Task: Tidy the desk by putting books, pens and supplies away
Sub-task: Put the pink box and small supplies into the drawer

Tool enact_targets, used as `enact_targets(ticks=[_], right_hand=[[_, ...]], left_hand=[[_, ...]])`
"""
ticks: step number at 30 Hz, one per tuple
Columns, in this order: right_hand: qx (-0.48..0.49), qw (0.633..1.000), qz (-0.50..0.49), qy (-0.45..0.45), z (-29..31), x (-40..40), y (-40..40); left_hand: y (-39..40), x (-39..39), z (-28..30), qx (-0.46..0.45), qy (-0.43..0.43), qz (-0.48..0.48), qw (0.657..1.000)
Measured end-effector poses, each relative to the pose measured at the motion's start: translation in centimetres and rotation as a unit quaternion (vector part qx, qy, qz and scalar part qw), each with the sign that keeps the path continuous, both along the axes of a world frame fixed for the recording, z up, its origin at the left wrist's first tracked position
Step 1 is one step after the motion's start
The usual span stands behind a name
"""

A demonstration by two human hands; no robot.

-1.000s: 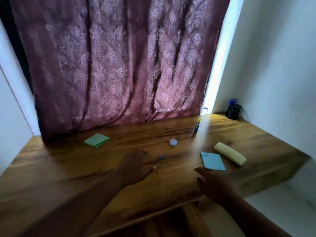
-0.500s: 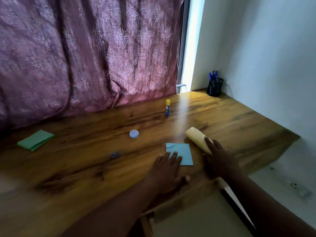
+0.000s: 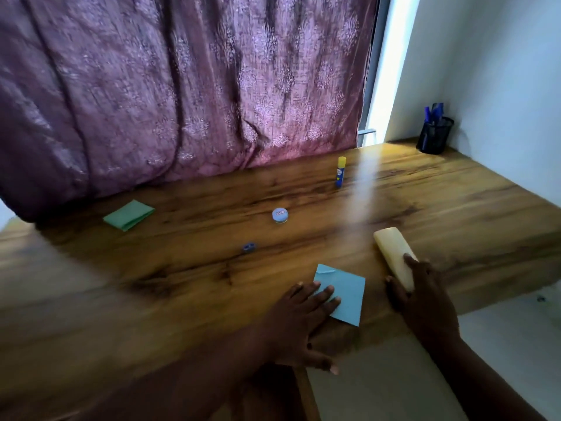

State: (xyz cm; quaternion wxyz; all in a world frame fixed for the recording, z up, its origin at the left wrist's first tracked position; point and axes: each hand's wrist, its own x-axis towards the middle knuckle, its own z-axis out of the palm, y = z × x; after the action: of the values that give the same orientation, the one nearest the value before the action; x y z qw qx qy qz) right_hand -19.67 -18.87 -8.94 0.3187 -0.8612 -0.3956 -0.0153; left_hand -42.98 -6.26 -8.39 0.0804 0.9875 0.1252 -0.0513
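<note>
pressing my left hand (image 3: 299, 325) flat, fingers straight, on the blue paper (image 3: 344, 294), i grip the cream roll (image 3: 393, 256) in my right hand (image 3: 420, 294) on the desk (image 3: 182, 284).

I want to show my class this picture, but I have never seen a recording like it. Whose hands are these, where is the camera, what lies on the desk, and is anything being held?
There is no machine: a person wears a camera on the head, looking down at their own hands. The left hand lies flat, fingers on a blue paper. The right hand holds the near end of a cream roll, fingers around it. On the wooden desk also lie a folded green paper, a small round tin, a small blue item too blurred to name, and an upright glue stick. A black pen holder stands in the far corner.
</note>
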Motion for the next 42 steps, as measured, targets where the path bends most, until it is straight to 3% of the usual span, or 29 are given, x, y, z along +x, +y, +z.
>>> enact_targets(ticks=[6,10,14,16,19,23,26,31,37,42], right_hand=[[-0.036,0.999,-0.014,0.022,2.8,-7.1,-2.9],[-0.075,0.992,-0.032,0.098,5.0,-13.0,-6.6],[-0.047,0.983,0.054,0.167,7.2,-19.7,-9.1],[-0.03,0.981,0.117,0.155,7.5,-23.1,-9.4],[-0.075,0.964,0.203,0.156,5.7,-27.3,-9.2],[-0.197,0.932,0.279,0.121,3.4,-31.1,-6.6],[-0.305,0.9,0.287,0.123,3.3,-33.7,-4.2],[-0.304,0.898,0.314,0.053,1.3,-36.9,-1.8],[-0.37,0.85,0.373,-0.031,2.9,-40.9,-0.6],[-0.379,0.829,0.41,0.042,-0.5,-42.7,0.5]], left_hand=[[-1.2,-7.6,-0.1,0.025,-0.157,-0.056,0.986],[-1.8,-13.5,0.6,0.016,-0.208,-0.055,0.976],[-2.7,-20.4,2.7,0.005,-0.305,-0.039,0.951],[-2.9,-25.0,2.1,0.003,-0.32,-0.039,0.946],[-2.6,-31.8,-0.2,0.007,-0.272,-0.035,0.962],[-1.1,-37.0,-1.5,-0.025,-0.085,0.004,0.996],[0.2,-38.3,-2.0,-0.074,0.044,0.078,0.993],[1.9,-39.6,-2.3,-0.119,0.134,0.109,0.978],[1.1,-41.3,-2.8,-0.136,0.251,0.111,0.952],[-0.4,-41.4,-2.4,-0.109,0.271,0.117,0.949]])
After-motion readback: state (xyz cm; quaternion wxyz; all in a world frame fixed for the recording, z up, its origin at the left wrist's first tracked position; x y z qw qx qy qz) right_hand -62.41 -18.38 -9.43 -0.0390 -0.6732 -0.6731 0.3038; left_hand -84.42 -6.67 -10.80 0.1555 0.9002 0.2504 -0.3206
